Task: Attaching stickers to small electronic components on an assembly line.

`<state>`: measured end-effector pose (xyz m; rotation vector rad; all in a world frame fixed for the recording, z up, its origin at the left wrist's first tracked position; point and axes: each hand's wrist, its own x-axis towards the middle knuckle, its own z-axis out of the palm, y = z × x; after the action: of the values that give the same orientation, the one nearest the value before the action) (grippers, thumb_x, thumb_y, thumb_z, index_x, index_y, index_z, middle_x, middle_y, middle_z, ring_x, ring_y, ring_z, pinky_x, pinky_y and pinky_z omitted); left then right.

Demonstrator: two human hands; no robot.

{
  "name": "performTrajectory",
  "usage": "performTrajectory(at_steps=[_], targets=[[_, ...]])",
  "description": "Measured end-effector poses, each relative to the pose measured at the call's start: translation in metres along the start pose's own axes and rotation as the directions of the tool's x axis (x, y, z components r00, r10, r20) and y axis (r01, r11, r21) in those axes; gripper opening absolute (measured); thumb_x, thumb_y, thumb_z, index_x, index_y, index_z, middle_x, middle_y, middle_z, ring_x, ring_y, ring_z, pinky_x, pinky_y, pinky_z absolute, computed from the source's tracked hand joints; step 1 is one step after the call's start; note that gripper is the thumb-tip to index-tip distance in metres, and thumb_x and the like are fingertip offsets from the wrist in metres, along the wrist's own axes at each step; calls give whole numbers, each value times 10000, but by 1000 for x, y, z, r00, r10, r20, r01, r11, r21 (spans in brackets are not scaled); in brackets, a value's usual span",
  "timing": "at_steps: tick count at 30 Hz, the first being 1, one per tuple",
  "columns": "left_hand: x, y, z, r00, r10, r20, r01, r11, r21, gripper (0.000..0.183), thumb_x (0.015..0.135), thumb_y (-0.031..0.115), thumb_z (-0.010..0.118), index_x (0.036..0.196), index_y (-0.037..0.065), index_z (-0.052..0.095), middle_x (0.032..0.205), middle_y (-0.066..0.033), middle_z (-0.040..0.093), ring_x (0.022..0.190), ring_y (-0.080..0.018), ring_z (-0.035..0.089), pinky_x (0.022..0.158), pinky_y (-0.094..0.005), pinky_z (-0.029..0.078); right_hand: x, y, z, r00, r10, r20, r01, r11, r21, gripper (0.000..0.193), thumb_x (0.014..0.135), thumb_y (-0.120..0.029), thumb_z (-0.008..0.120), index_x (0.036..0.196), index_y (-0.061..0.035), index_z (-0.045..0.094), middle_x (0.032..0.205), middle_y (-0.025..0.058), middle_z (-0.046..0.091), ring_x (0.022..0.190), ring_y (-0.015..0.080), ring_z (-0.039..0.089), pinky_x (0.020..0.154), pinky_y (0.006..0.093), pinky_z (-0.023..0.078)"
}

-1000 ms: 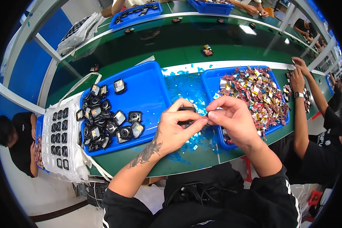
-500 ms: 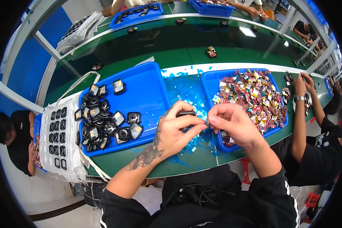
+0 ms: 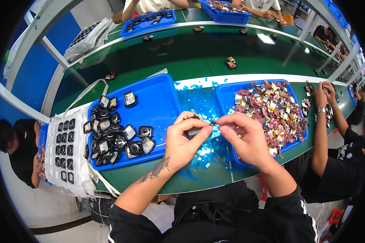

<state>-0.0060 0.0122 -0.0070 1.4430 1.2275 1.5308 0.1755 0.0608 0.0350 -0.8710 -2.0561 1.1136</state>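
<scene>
My left hand (image 3: 177, 139) is closed around a black watch case (image 3: 193, 131), whose greyish side partly shows between the fingers. The thumb and forefinger of that hand pinch a tiny dark piece (image 3: 213, 123) at the case's right. My right hand (image 3: 247, 137) has its thumb and fingertips pressed together at the same spot; what they grip is too small to make out. Both hands hover over blue film scraps (image 3: 207, 152) between two blue trays. The left tray (image 3: 158, 101) holds a heap of black watch cases (image 3: 109, 133). Reddish circuit parts with silvery pieces (image 3: 271, 113) fill the right tray (image 3: 225, 91).
At far left, a white moulded tray (image 3: 54, 162) carries rows of black watch parts. Beyond the trays a green conveyor belt (image 3: 170, 60) bears scattered assemblies. Metal frame posts (image 3: 16, 69) stand at the sides. A co-worker's arms (image 3: 320, 125) reach in at right.
My left hand has turned, so more of the watch case's greyish side shows. My fingertips have shifted slightly up and left. The whole view has tilted a little.
</scene>
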Motion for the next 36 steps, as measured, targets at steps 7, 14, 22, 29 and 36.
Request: performTrajectory(at_steps=[7,14,22,29,36], targets=[[0,6,1,967,-225,119,255,878,-406,437,928,-3,526,1362,19,480,1162,-111,568,954,-162,576,824,-278,472,4,12,7,969,54,-239,23,951,308,90,883,6,620,969,-7,644,928,59,629,863,135,626,739,270,541],[1,5,1,971,-162,179,227,864,-450,554,938,-52,461,1463,0,291,1359,-166,498,1196,-189,532,976,-299,455,11,-7,5,975,-203,-90,184,966,-180,145,804,32,670,942,-10,692,819,122,655,743,256,652,671,336,513],[-2,7,2,969,-142,200,210,901,-379,548,923,-90,475,1446,-2,335,1385,-150,470,1249,-198,498,1047,-305,403,11,-13,13,968,-203,-149,178,970,-167,170,790,24,697,956,-10,683,801,118,661,656,234,644,578,316,506],[-3,6,2,972,-103,212,174,920,-351,565,927,-81,483,1463,-3,322,1380,-159,487,1251,-200,500,1053,-310,402,11,-6,15,978,-114,-175,94,988,-120,116,785,12,716,893,4,673,788,115,685,645,171,662,534,270,492],[-4,5,1,969,-107,221,170,943,-287,562,929,-76,486,1463,-2,326,1396,-167,475,1246,-204,505,1042,-311,418,14,-1,18,974,-132,-186,118,989,-85,109,788,5,708,894,7,681,775,116,679,581,165,613,537,287,480]])
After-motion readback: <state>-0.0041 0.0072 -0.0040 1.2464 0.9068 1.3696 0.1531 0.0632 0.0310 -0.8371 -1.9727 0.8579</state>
